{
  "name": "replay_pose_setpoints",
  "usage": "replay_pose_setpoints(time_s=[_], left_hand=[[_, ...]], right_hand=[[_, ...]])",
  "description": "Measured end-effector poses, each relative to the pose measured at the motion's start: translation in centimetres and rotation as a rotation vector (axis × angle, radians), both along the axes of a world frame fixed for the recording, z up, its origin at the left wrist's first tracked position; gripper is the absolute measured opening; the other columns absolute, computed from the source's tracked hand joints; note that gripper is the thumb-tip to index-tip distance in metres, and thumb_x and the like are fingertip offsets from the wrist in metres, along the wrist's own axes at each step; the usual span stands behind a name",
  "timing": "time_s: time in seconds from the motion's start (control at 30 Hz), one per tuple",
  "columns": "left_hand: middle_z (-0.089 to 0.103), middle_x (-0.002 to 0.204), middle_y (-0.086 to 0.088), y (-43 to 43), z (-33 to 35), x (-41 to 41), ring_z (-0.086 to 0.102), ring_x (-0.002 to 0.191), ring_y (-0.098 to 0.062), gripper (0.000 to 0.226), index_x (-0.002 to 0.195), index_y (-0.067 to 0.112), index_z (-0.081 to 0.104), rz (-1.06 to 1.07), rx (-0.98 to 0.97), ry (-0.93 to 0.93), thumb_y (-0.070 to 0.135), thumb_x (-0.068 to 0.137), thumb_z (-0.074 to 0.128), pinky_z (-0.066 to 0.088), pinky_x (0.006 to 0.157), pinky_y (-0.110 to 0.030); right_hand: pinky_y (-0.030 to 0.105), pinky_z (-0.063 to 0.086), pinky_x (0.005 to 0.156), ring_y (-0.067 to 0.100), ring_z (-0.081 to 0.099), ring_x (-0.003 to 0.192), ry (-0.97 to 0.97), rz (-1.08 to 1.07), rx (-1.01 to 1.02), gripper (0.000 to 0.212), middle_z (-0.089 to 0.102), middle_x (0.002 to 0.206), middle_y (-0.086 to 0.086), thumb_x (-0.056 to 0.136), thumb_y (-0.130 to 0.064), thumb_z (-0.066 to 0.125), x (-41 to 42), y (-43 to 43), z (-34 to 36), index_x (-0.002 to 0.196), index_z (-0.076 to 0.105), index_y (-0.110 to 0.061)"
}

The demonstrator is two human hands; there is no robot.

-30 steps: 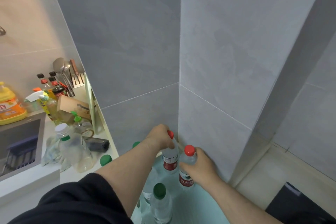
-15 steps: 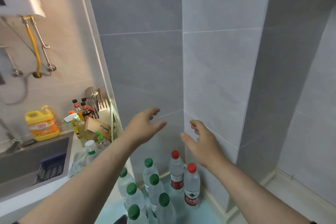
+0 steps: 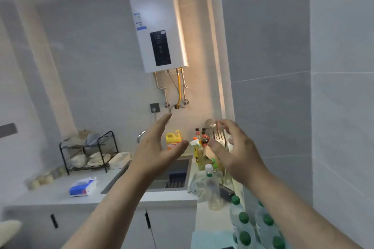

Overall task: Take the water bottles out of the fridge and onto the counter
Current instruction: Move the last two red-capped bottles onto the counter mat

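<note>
A home kitchen: sink in a counter, wall water heater, dish rack.

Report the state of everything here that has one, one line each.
left hand, open, fingers straight, holding nothing
right hand, open, fingers loosely curled, holding nothing
green-capped water bottles, upright, capped, untouched
white-capped bottle, upright, capped
cabinet doors, closed

Both forearms bare, extended forward and raised, side by side. Left grip: palm turned inward, fingers straight, thumb spread, holding nothing. Right grip: palm turned inward, fingers loosely curved, thumb out, holding nothing. Grips apart.
</note>
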State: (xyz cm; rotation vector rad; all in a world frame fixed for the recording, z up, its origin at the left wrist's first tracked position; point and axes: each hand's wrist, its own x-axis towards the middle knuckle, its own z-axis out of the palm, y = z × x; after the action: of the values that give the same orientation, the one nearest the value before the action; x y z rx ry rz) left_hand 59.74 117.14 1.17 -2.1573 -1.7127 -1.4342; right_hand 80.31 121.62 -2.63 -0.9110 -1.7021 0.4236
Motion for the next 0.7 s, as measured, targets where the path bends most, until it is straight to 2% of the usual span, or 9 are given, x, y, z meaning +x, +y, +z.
replay_pose_setpoints(time_s=[0.13, 0.23, 0.3, 0.4, 0.5, 0.6, 0.7], left_hand=[[0.037, 0.136, 0.024, -7.5, 2.0, -6.1, 0.033, 0.125, 0.004, 0.090, 0.147, 0.038, 0.033, 0.159, 0.083, -0.005, 0.068, 0.066, 0.054, 0.029, 0.098, -0.025], [0.036, 0.137, 0.024, -13.8, 3.3, -9.7, 0.036, 0.124, 0.002, 0.091, 0.147, 0.036, 0.035, 0.243, 0.147, -0.028, 0.070, 0.064, 0.052, 0.030, 0.099, -0.026], [0.037, 0.139, 0.025, -19.0, 3.8, -11.9, 0.036, 0.128, 0.003, 0.087, 0.146, 0.037, 0.036, 0.274, 0.207, -0.035, 0.068, 0.066, 0.054, 0.030, 0.103, -0.025], [0.039, 0.143, 0.023, -27.3, 4.3, -14.9, 0.037, 0.132, 0.004, 0.080, 0.144, 0.040, 0.036, 0.331, 0.273, -0.026, 0.066, 0.071, 0.056, 0.030, 0.104, -0.022], [0.039, 0.146, 0.020, -37.0, 4.9, -17.9, 0.036, 0.134, 0.004, 0.082, 0.146, 0.036, 0.036, 0.435, 0.325, 0.004, 0.066, 0.072, 0.055, 0.031, 0.106, -0.024], [0.034, 0.140, 0.033, -47.0, 5.7, -20.3, 0.032, 0.131, 0.011, 0.081, 0.145, 0.039, 0.034, 0.576, 0.372, 0.048, 0.067, 0.072, 0.054, 0.029, 0.106, -0.021], [0.024, 0.130, 0.049, -56.4, 6.3, -21.6, 0.029, 0.128, 0.014, 0.079, 0.143, 0.048, 0.030, 0.717, 0.402, 0.082, 0.069, 0.070, 0.052, 0.027, 0.103, -0.019]], right_hand=[[0.035, 0.041, 0.103, 0.015, 0.047, 0.128, -0.010, 0.175, 0.080, 0.071, 0.048, 0.145, -0.003, 0.080, -0.056, 0.052, -7.5, -4.5, 3.3, 0.143, 0.041, -0.025], [0.032, 0.040, 0.103, 0.008, 0.046, 0.123, 0.011, 0.292, 0.147, 0.070, 0.048, 0.144, -0.002, 0.080, -0.054, 0.053, -12.3, -9.4, 4.7, 0.142, 0.042, -0.024], [0.030, 0.041, 0.101, 0.006, 0.045, 0.121, 0.027, 0.360, 0.182, 0.071, 0.050, 0.140, -0.004, 0.079, -0.059, 0.052, -15.6, -13.6, 5.4, 0.140, 0.043, -0.025], [0.034, 0.045, 0.102, 0.001, 0.046, 0.122, 0.080, 0.462, 0.252, 0.074, 0.050, 0.133, -0.014, 0.077, -0.065, 0.050, -20.4, -20.3, 6.4, 0.139, 0.045, -0.026], [0.031, 0.048, 0.098, -0.009, 0.049, 0.112, 0.115, 0.594, 0.317, 0.070, 0.048, 0.123, -0.029, 0.078, -0.063, 0.051, -25.7, -28.5, 7.4, 0.137, 0.046, -0.026], [0.037, 0.048, 0.100, 0.000, 0.051, 0.120, 0.142, 0.727, 0.333, 0.072, 0.053, 0.131, -0.017, 0.078, -0.064, 0.051, -30.2, -36.8, 8.2, 0.138, 0.047, -0.024], [0.037, 0.050, 0.100, 0.002, 0.051, 0.122, 0.178, 0.866, 0.330, 0.070, 0.053, 0.130, -0.017, 0.079, -0.062, 0.053, -34.2, -44.3, 8.6, 0.138, 0.047, -0.025]])
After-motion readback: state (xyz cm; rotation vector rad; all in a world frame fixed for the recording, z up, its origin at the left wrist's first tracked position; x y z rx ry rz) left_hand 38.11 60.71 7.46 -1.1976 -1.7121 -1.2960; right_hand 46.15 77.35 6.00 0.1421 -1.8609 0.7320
